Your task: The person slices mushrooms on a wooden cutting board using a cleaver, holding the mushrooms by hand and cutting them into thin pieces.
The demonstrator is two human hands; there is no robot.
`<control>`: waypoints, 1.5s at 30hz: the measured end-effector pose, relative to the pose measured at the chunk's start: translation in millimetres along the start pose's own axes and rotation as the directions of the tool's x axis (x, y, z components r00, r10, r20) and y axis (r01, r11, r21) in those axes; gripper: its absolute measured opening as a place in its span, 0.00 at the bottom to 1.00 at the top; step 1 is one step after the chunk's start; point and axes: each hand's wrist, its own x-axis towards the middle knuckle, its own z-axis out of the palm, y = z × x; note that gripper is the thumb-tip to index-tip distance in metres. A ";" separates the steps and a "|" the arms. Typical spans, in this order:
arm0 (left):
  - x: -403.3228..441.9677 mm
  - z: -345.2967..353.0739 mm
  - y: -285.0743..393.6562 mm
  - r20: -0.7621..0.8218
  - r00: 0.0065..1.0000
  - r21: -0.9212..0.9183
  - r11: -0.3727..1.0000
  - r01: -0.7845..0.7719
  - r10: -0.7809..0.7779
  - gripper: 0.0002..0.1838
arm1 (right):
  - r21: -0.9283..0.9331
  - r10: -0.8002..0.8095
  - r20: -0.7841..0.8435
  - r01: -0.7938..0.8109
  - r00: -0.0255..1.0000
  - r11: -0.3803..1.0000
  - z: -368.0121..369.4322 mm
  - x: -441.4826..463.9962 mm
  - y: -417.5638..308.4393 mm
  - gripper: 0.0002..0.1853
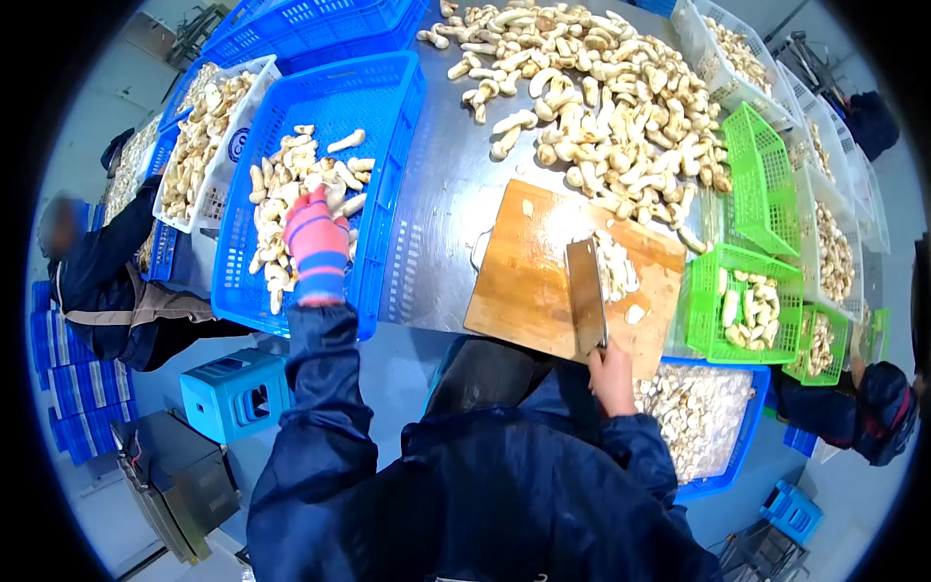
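My left hand (318,238), in a pink and blue striped glove, is over the mushrooms (281,160) in a blue plastic basket (393,116). Its fingers are bent around a pale mushroom (334,198), partly hidden under the glove. My bare right hand (611,376) is closed on the handle of a cleaver (585,296). The broad blade stands on a wooden cutting board (519,262), just left of a row of white sliced mushroom pieces (615,267). One loose slice (634,314) lies nearer the board's front edge.
A large heap of mushrooms (621,107) covers the back of the steel table (436,194). Green baskets (742,296) stand right of the board; a blue crate of slices (698,417) sits below it. Co-workers (116,272) are on both sides. A blue stool (233,388) stands at left.
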 end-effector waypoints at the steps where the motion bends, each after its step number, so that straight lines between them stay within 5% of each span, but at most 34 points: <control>1: 12.7 6.1 5.2 -0.044 0.998 0.015 0.999 -0.042 0.043 0.25 | -0.029 -0.076 -0.053 0.074 0.996 0.997 9.4 1.1 15.6 0.10; 2: 24.8 16.7 14.0 -0.088 0.992 0.033 0.996 -0.083 0.086 0.28 | -0.062 -0.152 -0.103 0.147 0.983 0.987 16.2 3.7 26.2 0.10; 4: 42.0 84.8 57.4 -0.090 0.968 -0.236 0.940 -0.248 0.233 0.25 | -0.088 -0.167 -0.113 0.158 0.979 0.984 19.4 4.9 24.2 0.11; 5: 40.6 72.8 95.6 0.103 0.947 -0.554 0.808 -0.200 0.304 0.24 | -0.101 -0.176 -0.122 0.164 0.977 0.981 20.2 6.1 21.5 0.11; 6: 45.7 117.4 127.7 0.076 0.897 -0.465 0.811 -0.355 0.436 0.24 | -0.072 -0.140 -0.115 0.133 0.983 0.989 19.0 5.0 17.9 0.11; 10: 46.1 165.4 222.7 0.289 0.838 -0.423 0.847 -0.323 0.464 0.30 | -0.081 -0.175 -0.143 0.164 0.974 0.983 16.3 5.1 19.8 0.10; 11: 42.1 179.3 230.0 0.246 0.887 -0.390 0.878 -0.278 0.390 0.30 | -0.136 -0.223 -0.154 0.203 0.963 0.970 16.0 4.1 19.7 0.10; 12: 48.9 212.4 232.1 0.307 0.923 -0.568 0.823 -0.016 0.231 0.29 | -0.194 -0.284 -0.150 0.253 0.947 0.948 16.1 4.1 18.8 0.09; 13: 56.6 237.3 227.5 0.292 0.873 -0.369 0.888 -0.274 0.391 0.25 | -0.195 -0.303 -0.173 0.269 0.937 0.943 17.1 5.0 20.4 0.09; 14: 56.9 248.3 223.7 0.185 0.885 -0.383 0.861 -0.335 0.427 0.18 | -0.192 -0.330 -0.180 0.296 0.927 0.936 19.3 7.1 21.6 0.08; 16: 50.8 228.9 201.5 0.199 0.932 -0.538 0.829 -0.154 0.303 0.15 | -0.162 -0.358 -0.193 0.330 0.914 0.930 20.4 4.9 17.9 0.08; 19: 27.3 225.1 193.6 0.312 0.920 -0.820 0.556 0.135 0.236 0.13 | -0.078 -0.203 -0.155 0.193 0.967 0.978 26.1 13.6 35.8 0.08; 20: 9.2 172.3 182.5 0.355 0.895 -0.798 0.586 0.141 0.268 0.13 | -0.076 -0.171 -0.142 0.162 0.975 0.984 24.9 12.8 28.4 0.08; 21: -6.6 114.9 179.0 0.535 0.812 -0.757 0.559 0.338 0.233 0.16 | -0.074 -0.134 -0.129 0.125 0.983 0.989 21.3 3.8 13.2 0.09; 22: -29.3 102.7 172.7 0.441 0.821 -0.845 0.476 0.244 0.362 0.22 | -0.071 -0.095 -0.116 0.087 0.989 0.994 21.2 -1.8 4.3 0.09; 23: -62.5 132.5 165.6 0.170 0.857 -0.977 0.199 0.081 0.486 0.29 | -0.079 -0.163 -0.115 0.155 0.980 0.985 23.1 2.5 13.0 0.10; 24: -67.6 31.0 157.2 0.367 0.734 -0.910 0.385 0.155 0.572 0.31 | -0.058 -0.151 -0.117 0.145 0.982 0.988 24.1 3.9 11.9 0.10; 26: -119.7 92.1 162.1 0.164 0.737 -0.876 0.441 -0.197 0.655 0.27 | -0.025 -0.121 -0.118 0.119 0.986 0.993 24.1 3.1 11.9 0.10; 27: -128.0 68.6 162.1 0.342 0.604 -0.824 0.539 -0.176 0.720 0.23 | -0.061 -0.208 -0.134 0.201 0.969 0.978 24.6 8.7 22.0 0.09; 30: -166.5 75.3 158.3 0.317 0.627 -0.624 0.654 -0.427 0.712 0.20 | -0.028 -0.205 -0.094 0.204 0.974 0.979 18.1 7.4 20.7 0.08; 33: -189.7 97.6 152.8 -0.031 0.776 -0.637 0.586 -0.501 0.630 0.17 | 0.113 -0.172 -0.086 0.181 0.981 0.977 15.7 1.0 14.6 0.06; 34: -187.8 85.8 149.9 0.010 0.764 -0.613 0.607 -0.505 0.646 0.17 | 0.144 -0.159 -0.084 0.170 0.984 0.975 14.0 2.4 17.5 0.06; 35: -183.9 79.8 147.1 0.146 0.820 -0.863 0.477 -0.169 0.554 0.16 | 0.143 -0.156 -0.093 0.169 0.983 0.975 12.9 2.9 21.6 0.07; 37: -195.5 109.2 150.5 0.069 0.877 -0.966 0.252 -0.060 0.475 0.15 | 0.219 -0.151 -0.122 0.175 0.981 0.960 9.8 -9.4 14.1 0.07; 38: -207.8 137.2 152.9 -0.202 0.877 -0.916 0.233 -0.327 0.435 0.15 | 0.154 -0.156 -0.142 0.177 0.978 0.972 7.1 -21.2 1.3 0.07; 39: -195.3 97.3 144.5 0.018 0.817 -0.913 0.342 -0.221 0.577 0.15 | 0.089 -0.160 -0.161 0.176 0.974 0.980 4.4 -32.2 -11.4 0.08; 40: -202.1 115.3 148.3 -0.163 0.857 -0.906 0.270 -0.326 0.489 0.15 | -0.025 -0.331 -0.198 0.333 0.922 0.943 6.1 -22.0 7.6 0.09; 41: -203.2 133.7 146.7 -0.195 0.796 -0.788 0.391 -0.475 0.574 0.16 | -0.222 -0.440 -0.177 0.400 0.880 0.889 2.7 -13.7 29.0 0.09; 42: -192.8 125.5 147.1 -0.002 0.760 -0.746 0.505 -0.433 0.650 0.16 | -0.018 -0.165 -0.072 0.164 0.984 0.986 -3.3 -34.2 -12.1 0.09; 45: -190.4 110.8 148.8 0.062 0.759 -0.731 0.547 -0.408 0.648 0.16 | -0.130 -0.273 -0.015 0.269 0.962 0.954 -8.5 -27.6 -3.3 0.11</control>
